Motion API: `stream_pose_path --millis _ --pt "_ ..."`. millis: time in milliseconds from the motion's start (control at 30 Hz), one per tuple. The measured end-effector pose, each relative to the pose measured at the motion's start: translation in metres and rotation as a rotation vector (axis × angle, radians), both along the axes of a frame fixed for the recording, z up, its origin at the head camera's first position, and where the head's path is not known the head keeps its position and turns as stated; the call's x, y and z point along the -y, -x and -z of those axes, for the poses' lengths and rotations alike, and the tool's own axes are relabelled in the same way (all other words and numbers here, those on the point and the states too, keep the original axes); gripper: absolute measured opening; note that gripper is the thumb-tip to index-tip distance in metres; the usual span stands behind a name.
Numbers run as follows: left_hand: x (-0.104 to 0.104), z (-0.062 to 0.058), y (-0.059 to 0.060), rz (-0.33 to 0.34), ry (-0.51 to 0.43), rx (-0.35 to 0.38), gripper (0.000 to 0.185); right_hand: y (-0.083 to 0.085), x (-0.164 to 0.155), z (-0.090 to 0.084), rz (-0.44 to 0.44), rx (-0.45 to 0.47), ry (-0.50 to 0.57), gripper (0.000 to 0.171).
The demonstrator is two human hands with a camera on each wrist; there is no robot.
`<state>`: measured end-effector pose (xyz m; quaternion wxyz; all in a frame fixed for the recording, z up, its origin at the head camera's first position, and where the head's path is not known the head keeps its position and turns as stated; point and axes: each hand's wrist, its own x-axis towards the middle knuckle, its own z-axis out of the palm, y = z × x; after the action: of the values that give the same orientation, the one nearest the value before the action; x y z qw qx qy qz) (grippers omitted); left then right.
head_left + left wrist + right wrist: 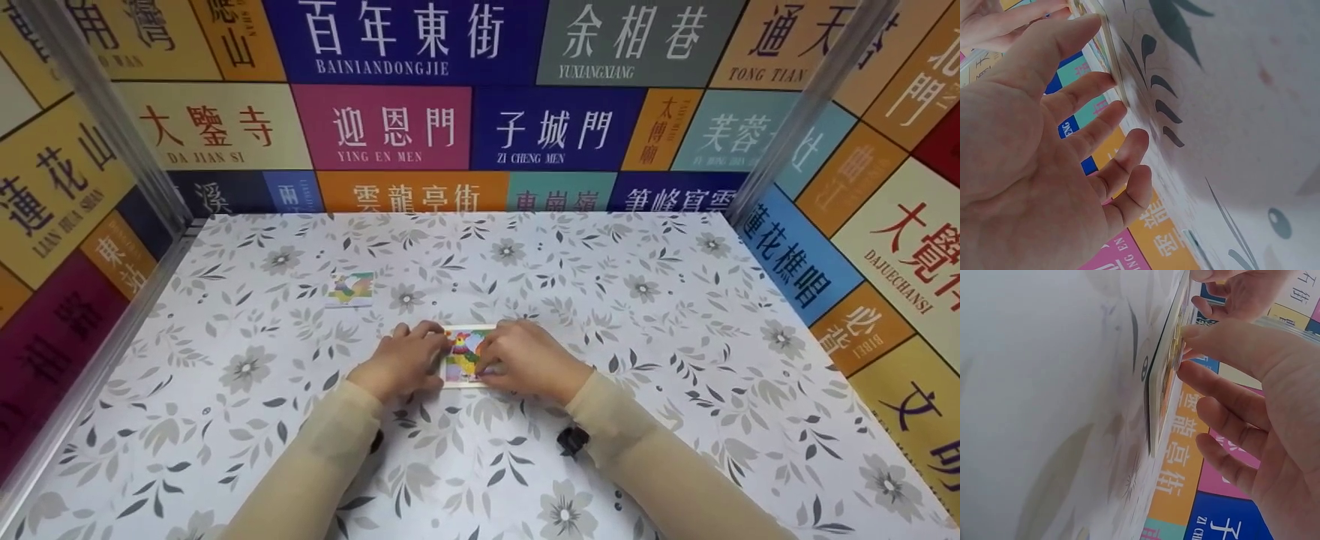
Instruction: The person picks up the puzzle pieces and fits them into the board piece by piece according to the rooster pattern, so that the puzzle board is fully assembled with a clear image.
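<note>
On the back wall (480, 105) I read panels: "BAINIANDONGJIE" (382, 67) on blue, "YUXIANGXIANG" (596, 72) on grey, "YING EN MEN" (379, 157) on pink, "ZI CHENG MEN" (530, 158) on navy, "DA JIAN SI" (206, 157) on cream. On the right wall (862, 225) I read "DAJUECHANSI" (897, 281).

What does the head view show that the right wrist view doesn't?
Only the head view: the whole flowered table, a second small picture card lying apart at the back left, both sleeves, and a small black object beside the right sleeve.

Only the right wrist view: the picture board seen edge-on, showing its thickness, with the right hand pressing its fingers against a small piece at the board's face.

Both: the board flat on the table, both hands at it, the left hand at the left edge, and the signboard walls behind.
</note>
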<state>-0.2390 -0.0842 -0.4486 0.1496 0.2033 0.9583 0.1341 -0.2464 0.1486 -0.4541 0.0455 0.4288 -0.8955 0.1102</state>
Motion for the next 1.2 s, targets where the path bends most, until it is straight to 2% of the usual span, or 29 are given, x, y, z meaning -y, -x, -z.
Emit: stream_pose_path --millis 233,833,1200 --pt "0.0014 -0.001 0.0001 0.012 -0.005 -0.023 0.056 0.0005 0.0017 -0.0001 0.017 0.001 0.005 0.008" --pt "0.0001 -0.0037 0.0007 0.01 -0.002 -0.011 0.058 0.0036 0.0014 0.0013 -0.006 0.047 0.025 0.009" --pt "-0.0002 -0.0023 -0.0033 0.013 -0.011 -0.02 0.057 -0.0042 -0.0054 0.0038 0.014 0.089 0.04 0.011"
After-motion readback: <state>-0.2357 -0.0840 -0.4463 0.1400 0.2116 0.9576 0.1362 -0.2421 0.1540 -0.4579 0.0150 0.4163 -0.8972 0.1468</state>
